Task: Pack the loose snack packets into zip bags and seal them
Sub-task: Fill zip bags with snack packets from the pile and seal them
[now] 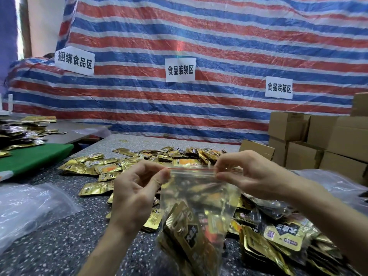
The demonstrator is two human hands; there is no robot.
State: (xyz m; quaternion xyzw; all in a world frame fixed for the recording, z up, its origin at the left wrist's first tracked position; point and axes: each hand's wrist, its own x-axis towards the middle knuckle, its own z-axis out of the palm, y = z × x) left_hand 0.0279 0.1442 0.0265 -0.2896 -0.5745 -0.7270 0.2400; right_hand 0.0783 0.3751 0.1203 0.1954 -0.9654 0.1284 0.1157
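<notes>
Left hand: pinches the left end of the bag's red strip.
Right hand: pinches the right end of the same strip.
Zip bag: held up near the middle, gold packets inside.
Loose packets: scattered over the speckled table, beyond and right of the bag.
Boxes: stacked far right.

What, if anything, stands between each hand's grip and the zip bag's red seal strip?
Nothing visible. The left grip and right grip pinch the red seal strip at opposite ends, atop the zip bag; the snack packets inside sit well below it.
</notes>
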